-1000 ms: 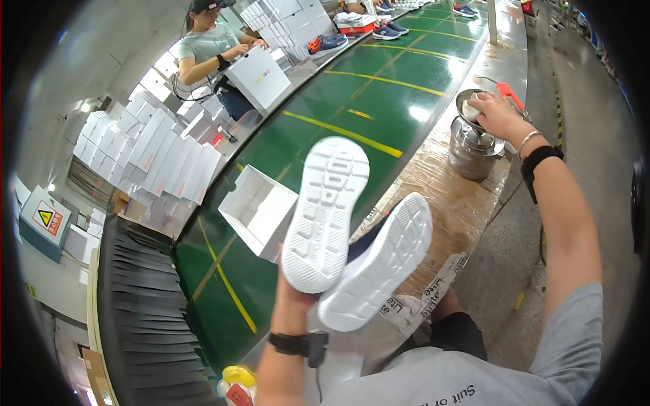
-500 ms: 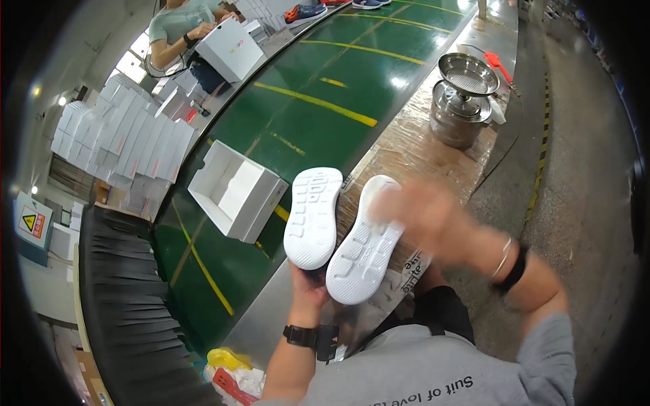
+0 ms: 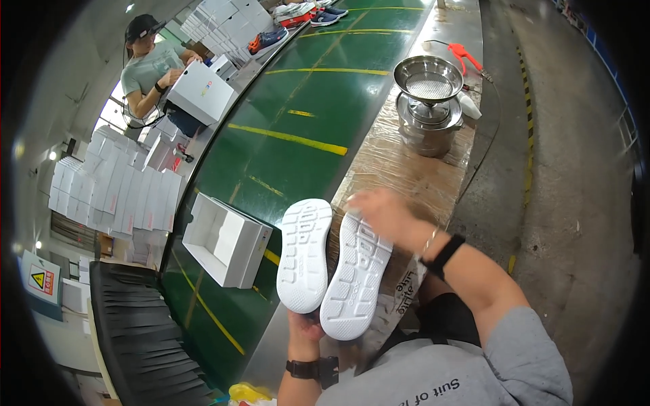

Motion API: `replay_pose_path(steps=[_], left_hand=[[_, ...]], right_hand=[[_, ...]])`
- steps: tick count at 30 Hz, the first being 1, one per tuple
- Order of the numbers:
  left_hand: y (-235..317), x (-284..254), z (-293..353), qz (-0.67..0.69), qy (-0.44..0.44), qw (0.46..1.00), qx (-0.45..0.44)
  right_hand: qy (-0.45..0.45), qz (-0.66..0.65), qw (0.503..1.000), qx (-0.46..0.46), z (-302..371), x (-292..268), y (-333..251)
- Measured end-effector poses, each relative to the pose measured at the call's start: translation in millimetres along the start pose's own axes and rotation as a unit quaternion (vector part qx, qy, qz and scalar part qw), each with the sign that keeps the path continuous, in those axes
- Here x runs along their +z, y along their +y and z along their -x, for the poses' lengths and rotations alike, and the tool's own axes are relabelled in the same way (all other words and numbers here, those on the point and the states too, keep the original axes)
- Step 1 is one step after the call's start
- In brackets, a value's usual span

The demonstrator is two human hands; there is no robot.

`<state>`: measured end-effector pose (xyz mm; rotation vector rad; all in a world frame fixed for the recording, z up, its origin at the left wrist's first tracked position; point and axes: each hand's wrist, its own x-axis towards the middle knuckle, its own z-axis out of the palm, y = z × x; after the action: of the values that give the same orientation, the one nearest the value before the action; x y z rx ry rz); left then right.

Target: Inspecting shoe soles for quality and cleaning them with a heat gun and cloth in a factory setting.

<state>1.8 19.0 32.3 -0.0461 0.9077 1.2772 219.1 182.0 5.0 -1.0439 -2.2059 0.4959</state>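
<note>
My left hand [image 3: 308, 328] grips a pair of shoes near the heels, its fingers mostly hidden behind them. Both white soles face up: the left shoe [image 3: 303, 260] and the right shoe [image 3: 355, 281] lie side by side, toes pointing away from me. At the toe of the right shoe, my right hand [image 3: 382, 213] is bent over with its fingers curled and slightly blurred. Something small and pale shows at its fingertips, too small to name. The uppers are out of sight beneath the soles.
An open white shoebox [image 3: 227, 243] sits on the green conveyor belt [image 3: 284, 152] at left. A steel pot with a dish [image 3: 428, 81] and a red air gun [image 3: 466, 57] stand on the film-covered bench [image 3: 379, 162]. Across the belt, a person handles a white box [image 3: 201, 91] near stacked boxes [image 3: 125, 183].
My right hand has shifted left to the right shoe's toe and is less blurred. The view has swung, and the shoes sit lower in it. My left hand keeps its grip.
</note>
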Motion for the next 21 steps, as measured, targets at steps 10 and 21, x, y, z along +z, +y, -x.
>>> replay_pose_path(steps=[10, 21], left_hand=[[13.4, -30.6, 0.2, 0.032, -0.029, 0.997, -0.062], [0.1, -86.0, -26.6, 0.193, -0.28, 0.939, -0.042]], right_hand=[[0.081, -0.02, 0.996, -0.006, 3.9, -0.3, -1.4], [-0.124, -0.136, 0.915, -0.358, -10.4, 2.0, -135.3]])
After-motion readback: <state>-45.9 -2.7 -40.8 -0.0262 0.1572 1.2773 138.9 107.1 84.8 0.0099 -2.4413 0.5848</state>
